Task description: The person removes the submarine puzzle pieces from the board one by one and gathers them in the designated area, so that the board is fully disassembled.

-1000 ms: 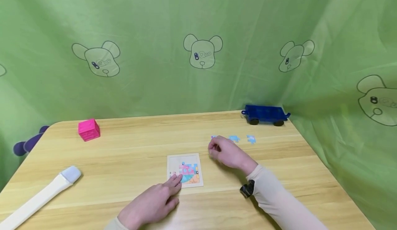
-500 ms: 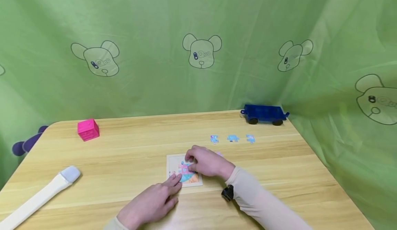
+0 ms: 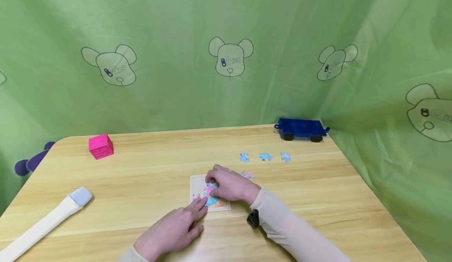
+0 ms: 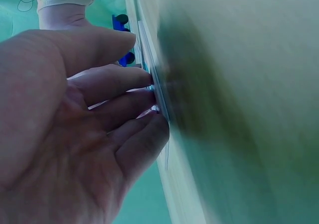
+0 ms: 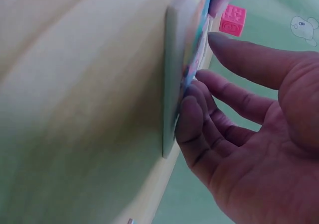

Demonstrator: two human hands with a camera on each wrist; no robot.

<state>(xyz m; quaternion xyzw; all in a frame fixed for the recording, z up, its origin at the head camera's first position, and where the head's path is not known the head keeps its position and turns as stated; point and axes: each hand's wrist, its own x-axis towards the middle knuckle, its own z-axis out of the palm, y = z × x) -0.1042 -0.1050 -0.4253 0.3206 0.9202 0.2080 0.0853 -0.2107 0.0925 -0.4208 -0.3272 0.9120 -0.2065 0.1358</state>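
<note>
Resting on the near-left part of the puzzle tray (image 3: 197, 182), the left hand (image 3: 173, 228) has its fingers extended; grip relaxed and wide, nothing held, thumb off the tray. Tray lies flat on the wooden counter (image 3: 159, 168), partly filled with a coloured picture (image 3: 219, 203). Right hand (image 3: 229, 184) reaches over the tray from its right side, fingers bent, fingertips at the picture. Thumb stands apart from the fingers, so grip partly open; cannot tell whether a piece sits between them. Loose pieces: one pinkish piece (image 3: 248, 174), just right of the tray's far-right corner; three blue pieces (image 3: 265, 157) in a row, beyond the tray and to its right. Blue wagon (image 3: 301, 129) farther beyond, same side. Pink cube (image 3: 101, 146) beyond the tray, well left. White stick (image 3: 42, 224) with pale tip, left of the tray.
</note>
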